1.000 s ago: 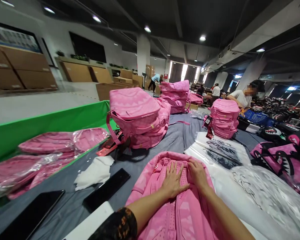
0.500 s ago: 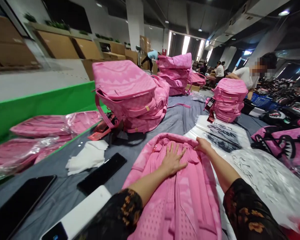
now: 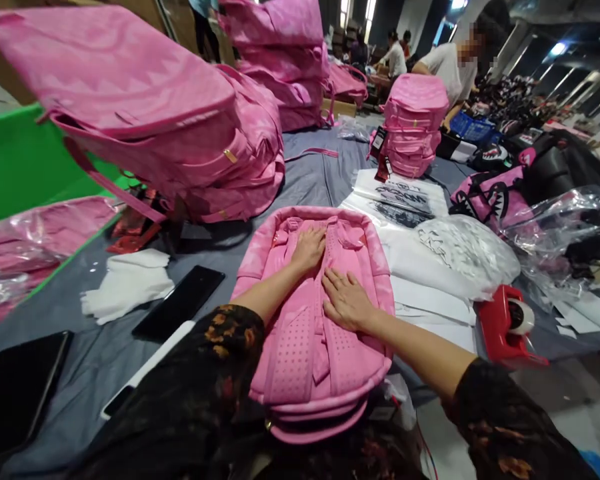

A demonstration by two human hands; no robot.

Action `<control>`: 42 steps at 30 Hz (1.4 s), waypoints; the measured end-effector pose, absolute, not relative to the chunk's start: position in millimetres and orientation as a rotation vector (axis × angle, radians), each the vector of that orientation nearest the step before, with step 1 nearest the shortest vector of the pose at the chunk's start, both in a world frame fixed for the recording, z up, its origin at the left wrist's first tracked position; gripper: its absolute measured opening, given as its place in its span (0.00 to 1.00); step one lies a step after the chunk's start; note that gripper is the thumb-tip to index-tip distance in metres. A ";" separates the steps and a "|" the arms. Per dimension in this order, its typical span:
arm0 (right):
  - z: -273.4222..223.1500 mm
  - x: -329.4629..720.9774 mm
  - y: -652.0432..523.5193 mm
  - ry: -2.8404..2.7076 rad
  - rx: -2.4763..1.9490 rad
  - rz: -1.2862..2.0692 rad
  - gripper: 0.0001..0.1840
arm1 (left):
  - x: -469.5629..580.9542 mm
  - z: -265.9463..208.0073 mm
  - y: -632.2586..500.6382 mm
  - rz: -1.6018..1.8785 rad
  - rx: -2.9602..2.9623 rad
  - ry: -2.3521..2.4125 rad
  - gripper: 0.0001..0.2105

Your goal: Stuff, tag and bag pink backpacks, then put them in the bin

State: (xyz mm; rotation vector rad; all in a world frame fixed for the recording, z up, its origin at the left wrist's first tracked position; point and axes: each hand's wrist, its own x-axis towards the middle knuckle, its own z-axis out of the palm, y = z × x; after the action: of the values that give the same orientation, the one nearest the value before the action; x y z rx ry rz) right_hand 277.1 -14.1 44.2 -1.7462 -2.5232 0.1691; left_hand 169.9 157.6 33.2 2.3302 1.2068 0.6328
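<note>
A pink backpack [image 3: 300, 353] lies in front of me with its shoulder straps facing up and its bottom end towards my body. On the upper left of its back panel rests my left hand [image 3: 309, 249], fingers stretched out flat. My right hand [image 3: 347, 299] presses flat on the right strap, a little nearer to me, with its fingers spread. Neither hand grips anything. To the left of the backpack lie a black phone [image 3: 179, 302] and a crumpled white cloth [image 3: 127, 283].
A large pink backpack [image 3: 180, 127] stands at left, a stack of pink bags [image 3: 290, 67] behind it. A small pink backpack [image 3: 414, 127] with tags stands ahead. Right are plastic bags [image 3: 470, 257] and a red tape dispenser [image 3: 500, 327]. A person in white [image 3: 450, 73] leans nearby.
My right hand has left the backpack's top right edge and now lies flat on its strap. The backpack sits nearer to me, and the view has shifted down and to the right.
</note>
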 end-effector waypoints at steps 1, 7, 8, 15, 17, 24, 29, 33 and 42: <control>39.9 276.2 -12.5 -2.498 -1.769 0.169 0.31 | 163.9 42.2 150.6 0.600 2.331 1.160 0.24; 25.4 279.3 -7.9 -2.435 -1.748 0.173 0.29 | 104.8 85.3 37.9 0.253 2.432 0.268 0.17; 23.9 278.7 -8.4 -2.421 -1.742 0.166 0.29 | 99.9 84.1 20.3 0.259 2.508 0.124 0.17; 21.6 278.2 3.0 -2.124 -1.739 0.067 0.26 | 110.6 23.7 6.4 0.441 2.733 -0.092 0.15; 33.2 278.7 1.2 -2.039 -1.714 0.034 0.25 | 111.6 12.0 9.6 0.469 2.782 0.046 0.13; 77.3 258.7 -46.0 -3.032 -0.411 0.317 0.10 | 101.7 13.8 23.1 0.445 2.917 0.104 0.08; 56.4 251.8 -53.6 -3.140 -0.306 0.441 0.08 | 86.9 6.8 24.4 0.646 2.989 0.654 0.22; 24.7 256.7 -39.7 -3.082 -0.275 0.470 0.06 | 89.2 -13.1 22.8 0.703 2.860 1.084 0.34; 9.8 264.9 -57.2 -2.895 -0.491 -0.037 0.10 | 91.8 -12.3 -10.0 0.426 2.797 1.260 0.35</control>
State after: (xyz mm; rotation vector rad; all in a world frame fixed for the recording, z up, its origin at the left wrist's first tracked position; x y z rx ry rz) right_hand 264.9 -57.2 9.8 -0.4911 -2.8954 -0.0372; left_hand 91.8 -10.0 -12.3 2.7975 1.2601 0.4264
